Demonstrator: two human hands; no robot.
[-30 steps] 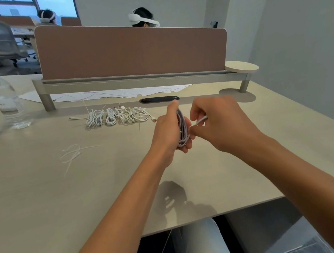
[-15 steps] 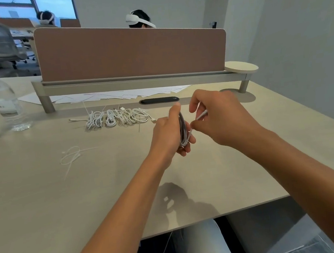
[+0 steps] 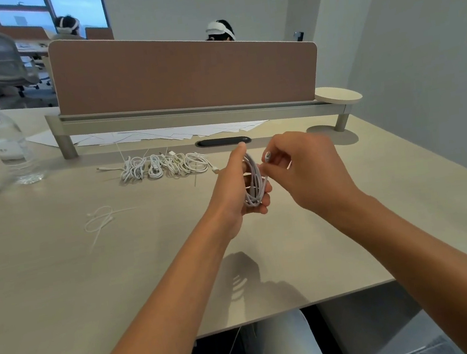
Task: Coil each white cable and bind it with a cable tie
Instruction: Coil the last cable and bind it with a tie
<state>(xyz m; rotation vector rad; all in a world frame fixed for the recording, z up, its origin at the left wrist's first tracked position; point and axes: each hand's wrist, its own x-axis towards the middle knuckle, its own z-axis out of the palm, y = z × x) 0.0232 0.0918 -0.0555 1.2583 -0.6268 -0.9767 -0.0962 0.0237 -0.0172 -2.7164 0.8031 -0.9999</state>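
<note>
My left hand (image 3: 235,187) grips a coiled white cable (image 3: 253,184) above the middle of the desk, its loops standing upright between thumb and fingers. My right hand (image 3: 302,169) is just right of the coil and pinches the cable's free end, whose plug (image 3: 267,155) sticks up by my fingertips. A row of several coiled white cables (image 3: 164,167) lies on the desk further back and to the left. Loose white cable ties (image 3: 100,221) lie on the desk to the left.
Two clear water bottles (image 3: 9,144) stand at the far left. A brown divider screen (image 3: 185,74) on a low rail crosses the back, with white papers (image 3: 163,134) under it and a black cable slot (image 3: 222,141) in the beige desk (image 3: 64,283).
My right hand has lifted slightly and turned the cable's plug end upward beside the coil. My left hand keeps its grip on the coil in about the same place.
</note>
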